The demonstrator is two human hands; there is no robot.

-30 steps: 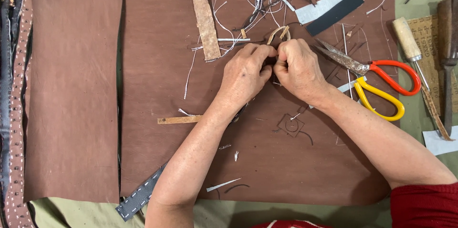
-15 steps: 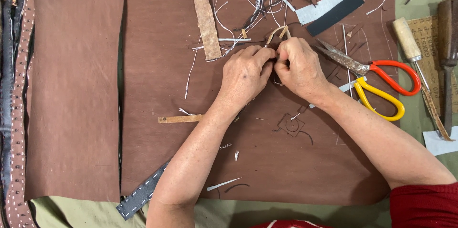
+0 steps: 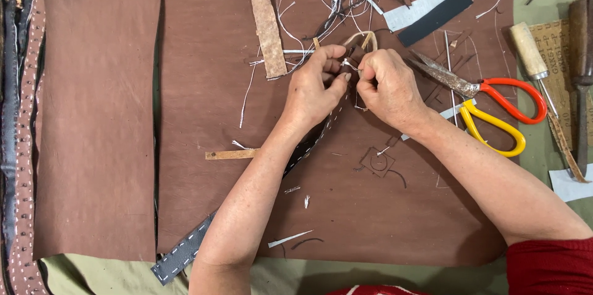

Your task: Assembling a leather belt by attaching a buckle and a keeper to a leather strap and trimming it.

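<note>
Both hands pinch: left hand (image 3: 318, 88) fingers on stitched strap (image 3: 309, 147), right hand (image 3: 389, 85) probably on needle; pull thread straight, taut.

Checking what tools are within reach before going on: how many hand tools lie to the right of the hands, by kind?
Scissors, orange and yellow handles: 1
Awl, pale handle: 1
Tool with dark wooden handle: 1
Total: 3

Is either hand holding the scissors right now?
No. The scissors lie on the brown leather sheet, apart from the right hand, which meets the left hand on a stitched strap.
</note>
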